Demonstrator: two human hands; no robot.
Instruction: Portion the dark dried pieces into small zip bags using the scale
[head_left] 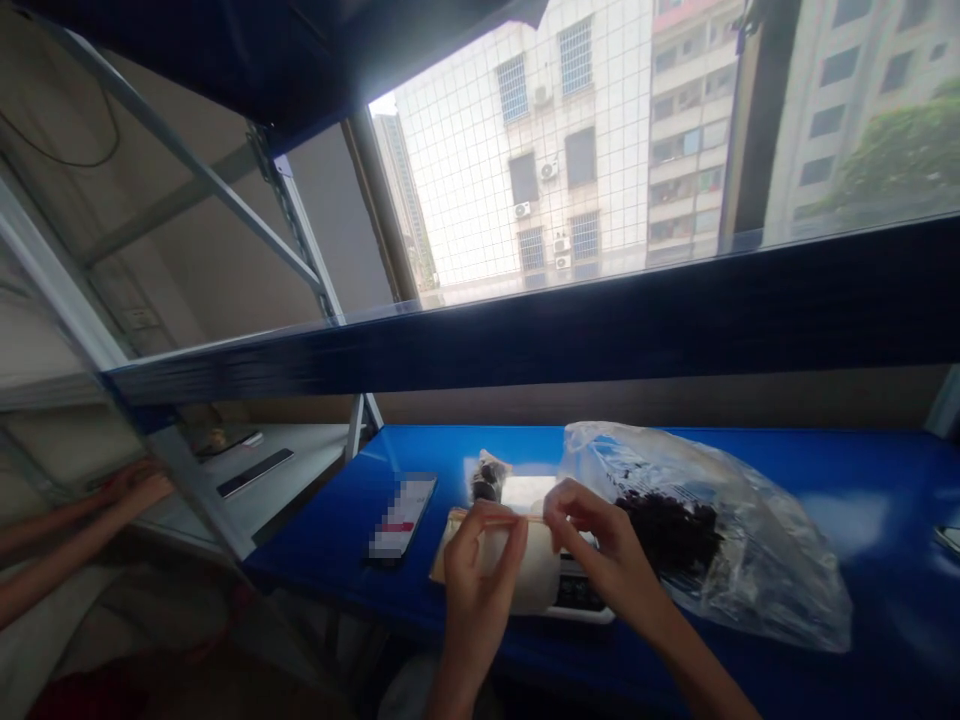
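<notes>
My left hand [476, 570] pinches the top edge of a small pale, see-through bag [534, 575] with a thin reddish line along its mouth. My right hand [600, 545] has its fingertips closed on the other end of that edge. Directly behind the bag is a white device with dark keys [581, 592], resembling a small scale and partly covered by the hands. A small clear packet [487, 478] with dark pieces lies beyond my left hand. Right of my right hand rests a large clear plastic bag [780, 570] holding dark, crinkled pieces [671, 530].
A phone [403, 518] with its screen lit lies on the blue shelf [330, 510], left of my hands. A blue shelf beam [570, 325] crosses in front, above the hands. Another person's arms [90, 530] reach over a pale table [300, 450] at the left.
</notes>
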